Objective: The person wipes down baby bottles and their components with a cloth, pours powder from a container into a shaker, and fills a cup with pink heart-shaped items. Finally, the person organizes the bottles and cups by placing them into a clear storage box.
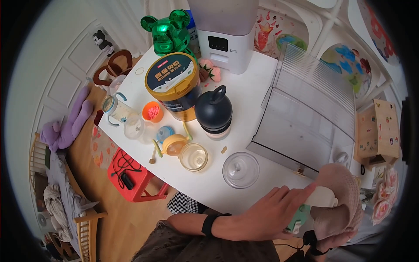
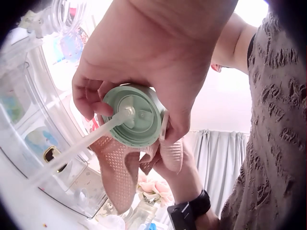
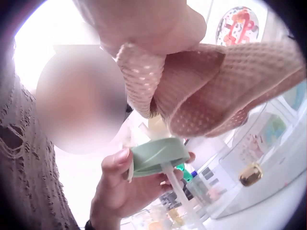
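My left hand (image 1: 273, 212) grips a pale green lid (image 1: 299, 218) at the table's near right edge, with fingers and thumb around its rim. In the left wrist view a translucent straw (image 2: 76, 148) sticks out of the lid's underside. My right hand (image 3: 158, 24) holds a pink waffle-textured cloth (image 3: 240, 81), which hangs in folds beside the lid's white upper part (image 1: 322, 197). In the head view the cloth (image 1: 338, 183) hides most of the right hand (image 1: 338, 240), including its fingertips.
A clear plastic cover (image 1: 305, 118) stands just beyond my hands. On the white table (image 1: 209, 183) are a glass jar (image 1: 241, 170), a yellow-handled cup top (image 1: 174, 145), a dark bottle (image 1: 214, 111) and a large tub (image 1: 172, 83). A red stool (image 1: 142, 185) stands at left.
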The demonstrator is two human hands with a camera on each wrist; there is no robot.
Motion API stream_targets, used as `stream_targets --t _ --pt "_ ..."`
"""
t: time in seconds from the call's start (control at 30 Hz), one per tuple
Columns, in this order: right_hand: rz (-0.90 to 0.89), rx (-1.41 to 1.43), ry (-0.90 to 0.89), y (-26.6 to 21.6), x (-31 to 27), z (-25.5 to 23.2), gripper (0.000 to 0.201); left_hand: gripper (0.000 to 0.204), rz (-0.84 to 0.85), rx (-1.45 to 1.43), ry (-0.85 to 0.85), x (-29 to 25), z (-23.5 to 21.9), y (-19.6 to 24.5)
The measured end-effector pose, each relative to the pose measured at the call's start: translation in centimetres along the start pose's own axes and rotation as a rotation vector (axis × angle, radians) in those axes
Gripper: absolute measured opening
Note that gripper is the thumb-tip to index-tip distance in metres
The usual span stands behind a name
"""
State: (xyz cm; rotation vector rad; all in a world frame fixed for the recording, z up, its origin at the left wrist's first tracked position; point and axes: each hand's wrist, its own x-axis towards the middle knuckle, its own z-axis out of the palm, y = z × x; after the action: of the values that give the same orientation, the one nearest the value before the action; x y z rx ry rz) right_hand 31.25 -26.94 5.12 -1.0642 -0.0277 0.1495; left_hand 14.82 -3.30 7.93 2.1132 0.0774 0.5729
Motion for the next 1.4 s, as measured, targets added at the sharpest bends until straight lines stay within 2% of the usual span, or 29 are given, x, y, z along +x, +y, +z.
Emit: stream_targets --t 0.07,0.13,0.17,0.23,0.37,0.43,0.5,0.57,0.63,0.67,0.73,0.77,0.83,0.87,0.93,0.97,1.0,1.03,1.07,1.1,1.13,1.2,1.27,1.3,1.37,1.4 --pt "-0.472 -0.614 -0.755 -1.4 5.0 -8.7 0.069 0.116 0.009 -0.02 0.02 0.1 -0.1 -0.1" --pt "-0.709 -0.919 -1.133 -1.3 4.7 -8.5 0.075 0.119 0.019 -0.108 -0.095 0.4 -0.6 0.1" --pt "-0.689 -0.991 -0.889 -0.4 1.7 -3.6 0.075 0.119 0.019 -0.107 -0.092 0.4 -0.7 0.2" --pt "-0.584 -0.92 -0.581 0.7 0.6 0.0 0.073 0.129 0.014 -0.113 -0.222 0.3 -0.9 0.2" --pt "-0.563 -0.83 -0.491 1.4 1.4 -0.3 0.064 0.131 0.049 -0.15 -0.252 0.1 -0.3 -0.2" --pt "-0.553 -0.787 -0.461 1.2 1.6 0.3 0.058 0.128 0.131 -0.142 -0.119 -0.1 0.4 -0.5" --pt "-0.544 -0.746 -0.453 1.0 1.7 1.0 0.053 0.121 0.153 -0.119 -0.114 0.0 0.5 -0.9" --pt "-0.537 -0.729 -0.477 1.0 1.7 1.9 0.047 0.115 0.18 -0.098 -0.113 0.1 0.5 -0.9" --pt "-0.531 -0.725 -0.529 1.2 1.4 3.0 0.042 0.103 0.102 -0.22 -0.071 0.2 0.5 -0.9" --pt "-0.529 -0.728 -0.562 1.3 1.2 3.6 0.039 0.103 0.105 -0.222 -0.073 0.3 0.4 -0.7" --pt "-0.517 -0.738 -0.635 1.6 0.7 5.1 0.034 0.097 -0.039 -0.328 -0.089 0.8 -0.1 -0.3" --pt "-0.516 -0.741 -0.667 1.7 0.5 5.7 0.032 0.097 -0.033 -0.332 -0.099 0.9 -0.4 -0.1" --pt "-0.518 -0.751 -0.722 1.6 0.1 6.8 0.028 0.097 -0.212 -0.373 -0.124 1.0 -1.2 0.2" --pt "-0.517 -0.755 -0.753 1.6 0.0 7.4 0.026 0.097 -0.197 -0.386 -0.146 0.9 -1.3 0.1" --pt "-0.51 -0.769 -0.821 1.4 -0.1 8.0 0.022 0.091 -0.097 -0.358 0.067 0.5 -1.6 0.0" --pt "-0.505 -0.776 -0.86 1.1 -0.1 8.3 0.021 0.1 -0.161 -0.325 0.062 0.0 -1.8 -0.1" --pt "-0.497 -0.773 -0.984 0.8 0.2 8.5 0.021 0.1 -0.144 -0.341 0.036 -0.1 -2.0 -0.2" --pt "-0.492 -0.798 -1.034 0.8 0.3 8.3 0.024 0.105 -0.107 -0.318 0.106 -0.1 -2.1 -0.3" --pt "-0.498 -0.817 -1.005 0.8 0.5 8.1 0.024 0.11 -0.074 -0.296 0.177 -0.2 -2.1 -0.4" --pt "-0.509 -0.846 -1.074 0.9 0.6 7.9 0.026 0.118 -0.074 -0.302 0.145 -0.6 -2.2 -0.8" --pt "-0.519 -0.873 -1.145 0.8 0.8 7.8 0.028 0.118 -0.062 -0.316 0.126 -0.5 -2.2 -1.0" --pt "-0.547 -0.898 -1.147 0.7 0.8 8.2 0.03 0.103 -0.034 -0.484 0.262 -0.3 -2.1 -1.4" --pt "-0.54 -0.904 -1.205 0.6 0.8 8.3 0.03 0.11 -0.039 -0.574 0.198 -1.1 -1.5 -2.2" --pt "-0.542 -0.912 -1.189 0.5 0.8 8.1 0.03 0.113 -0.03 -0.574 0.224 -1.4 -1.4 -2.3" --pt "-0.379 -0.875 -1.222 0.3 0.8 7.7 0.028 0.115 -0.017 -0.577 0.244 -1.1 -1.3 -2.3" --pt "-0.382 -0.877 -1.215 0.1 1.0 7.4 0.028 0.118 0.029 -0.589 0.216 -0.8 -1.4 -2.4"
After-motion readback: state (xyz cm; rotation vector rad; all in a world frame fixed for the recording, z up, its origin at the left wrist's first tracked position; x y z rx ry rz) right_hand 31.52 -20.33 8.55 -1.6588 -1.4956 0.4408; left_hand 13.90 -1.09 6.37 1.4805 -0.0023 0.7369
